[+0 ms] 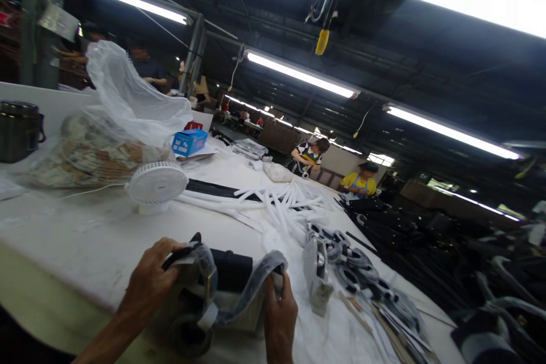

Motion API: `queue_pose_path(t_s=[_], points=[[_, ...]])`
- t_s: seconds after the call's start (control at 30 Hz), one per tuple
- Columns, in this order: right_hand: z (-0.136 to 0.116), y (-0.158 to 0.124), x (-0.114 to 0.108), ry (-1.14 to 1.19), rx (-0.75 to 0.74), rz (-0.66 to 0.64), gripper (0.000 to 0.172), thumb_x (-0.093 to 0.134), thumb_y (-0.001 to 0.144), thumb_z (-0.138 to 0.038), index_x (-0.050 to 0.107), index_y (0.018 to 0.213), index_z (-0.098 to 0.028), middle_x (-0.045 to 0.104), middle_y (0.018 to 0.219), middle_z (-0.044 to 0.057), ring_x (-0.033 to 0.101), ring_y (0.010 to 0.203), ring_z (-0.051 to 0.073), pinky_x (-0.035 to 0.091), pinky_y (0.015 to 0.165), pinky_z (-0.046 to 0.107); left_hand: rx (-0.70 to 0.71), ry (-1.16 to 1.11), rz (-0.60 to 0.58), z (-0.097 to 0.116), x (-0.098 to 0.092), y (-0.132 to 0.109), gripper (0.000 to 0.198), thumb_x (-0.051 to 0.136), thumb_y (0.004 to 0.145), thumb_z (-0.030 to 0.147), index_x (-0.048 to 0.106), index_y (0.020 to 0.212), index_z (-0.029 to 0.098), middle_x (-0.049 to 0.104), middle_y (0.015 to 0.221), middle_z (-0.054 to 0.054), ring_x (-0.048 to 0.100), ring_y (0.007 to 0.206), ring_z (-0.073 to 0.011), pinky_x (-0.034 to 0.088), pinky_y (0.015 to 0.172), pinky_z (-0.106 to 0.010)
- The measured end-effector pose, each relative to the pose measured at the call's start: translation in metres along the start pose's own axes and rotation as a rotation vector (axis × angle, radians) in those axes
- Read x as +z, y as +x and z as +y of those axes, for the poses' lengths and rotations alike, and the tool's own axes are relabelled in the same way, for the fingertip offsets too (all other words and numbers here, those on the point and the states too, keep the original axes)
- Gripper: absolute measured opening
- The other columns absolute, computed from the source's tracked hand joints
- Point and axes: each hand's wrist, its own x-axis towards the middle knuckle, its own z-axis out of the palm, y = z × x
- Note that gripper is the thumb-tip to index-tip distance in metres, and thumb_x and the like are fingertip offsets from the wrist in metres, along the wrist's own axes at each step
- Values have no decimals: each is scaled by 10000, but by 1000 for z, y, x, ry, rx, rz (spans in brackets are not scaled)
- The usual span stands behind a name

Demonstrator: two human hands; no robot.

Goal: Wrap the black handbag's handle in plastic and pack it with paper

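Observation:
Near the bottom of the head view, my left hand (156, 273) is closed on one end of a black strap (181, 251) partly wrapped in clear plastic. My right hand (281, 310) pinches the other end, where a plastic-covered band (256, 284) curves up and over. Between my hands the band sags down to a white piece. Behind it sits a dark cylinder (232, 267) on a pale block. Below my left hand lies a dark roll (191, 334), partly in shadow.
A white fan (157, 185), a large plastic bag (106, 142) and a blue box (190, 142) stand at left. White strips (285, 205), a metal dispenser (316, 276) and coiled bands (350, 273) lie ahead and right. People work farther back.

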Motion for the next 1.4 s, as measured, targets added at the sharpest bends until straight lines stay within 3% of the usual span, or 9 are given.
queue_pose_path(t_s=[0.43,0.87,0.97,1.07,1.13,1.2,1.27,1.4], points=[[-12,-3,-7,-109,19,-29,660,467,800,-722,639,1147,-188,736,1014,125,675,940,318,506,775,369,-63,-83,-37,8,1,-2,130,521,721,238,615,809,225,644,825,-14,621,851,-228,482,804,-353],[-15,-2,-11,-188,-59,-26,604,454,838,-705,642,1097,-193,731,900,101,677,833,301,522,704,384,-150,-152,-82,14,1,-4,82,542,761,200,559,839,215,607,860,-10,573,844,-202,457,775,-337],[-25,-7,-19,-183,-270,71,694,527,847,-645,522,1315,-133,644,1220,191,618,1105,350,517,864,476,-149,-140,-74,14,1,-4,90,550,755,192,560,842,212,610,865,-14,573,841,-206,454,776,-344],[-45,-25,-34,-176,-704,220,683,615,882,-408,363,1454,-133,460,1432,219,428,1340,368,378,1051,595,-127,-127,-49,13,4,-5,119,542,739,165,560,849,209,605,869,-19,570,857,-212,454,803,-355],[-59,-40,-40,-187,-970,140,565,607,885,-213,422,1419,-202,527,1378,157,461,1323,330,364,1073,596,-117,-125,-35,12,6,-6,127,536,740,158,558,855,207,600,873,-22,567,861,-214,455,809,-359],[-71,-54,-38,-236,-1140,-61,493,586,873,-116,499,1343,-239,629,1256,90,544,1244,277,397,1071,532,-117,-119,-24,12,7,-6,113,538,754,167,556,858,208,596,874,-21,564,858,-214,456,798,-356],[-76,-64,-27,-326,-1160,-209,416,596,875,-142,540,1279,-221,681,1159,61,586,1175,258,382,1081,498,-114,-104,-17,12,7,-7,96,548,765,180,553,855,211,592,869,-18,562,854,-212,456,788,-351],[-71,-69,8,-467,-985,-200,324,652,837,-296,581,1140,-203,694,1060,72,579,1116,309,281,1118,543,-69,-80,-28,13,5,-6,95,550,758,159,552,834,215,587,837,-6,563,835,-204,451,782,-342]])
